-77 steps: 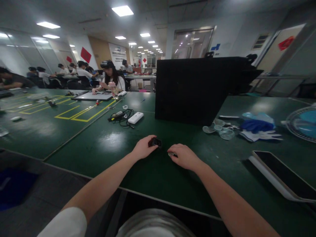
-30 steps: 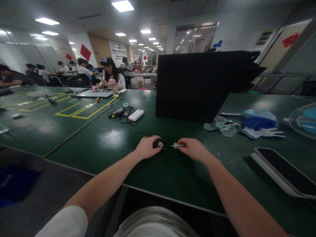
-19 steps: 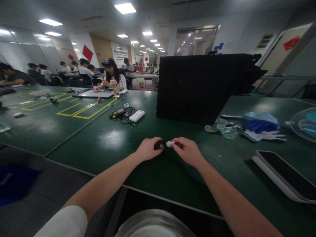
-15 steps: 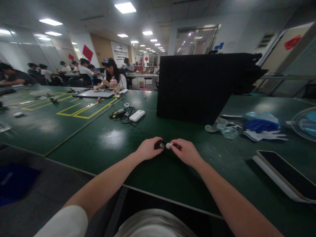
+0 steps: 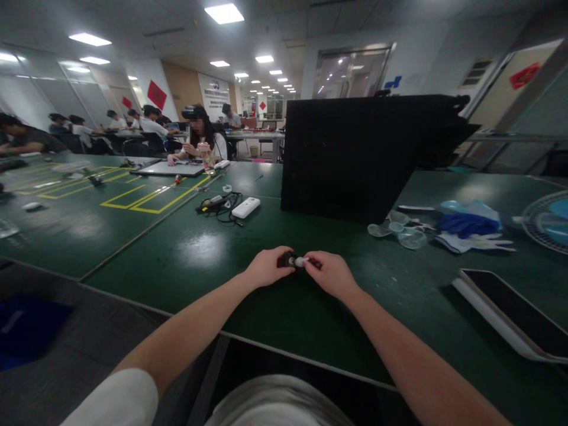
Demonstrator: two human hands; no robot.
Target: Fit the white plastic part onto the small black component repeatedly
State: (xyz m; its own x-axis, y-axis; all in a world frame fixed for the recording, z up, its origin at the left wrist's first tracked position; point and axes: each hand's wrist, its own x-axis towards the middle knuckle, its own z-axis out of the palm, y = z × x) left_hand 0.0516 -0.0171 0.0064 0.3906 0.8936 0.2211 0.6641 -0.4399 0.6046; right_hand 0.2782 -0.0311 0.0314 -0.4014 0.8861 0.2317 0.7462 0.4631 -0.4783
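Observation:
My left hand is closed around a small black part with a pale round centre, held just above the green table. My right hand pinches a small white-tipped piece and holds its tip against the face of the black part. The two hands almost touch in front of me. Most of each item is hidden by my fingers.
A large black box stands just behind my hands. A white remote and black cable lie to the left; clear plastic cups, blue and white gloves, a fan and a dark tablet lie right. Other people sit at tables far left.
My right hand lifted the white-tipped piece off the table and moved it left until it met the black part, which my left hand raised and turned to face it.

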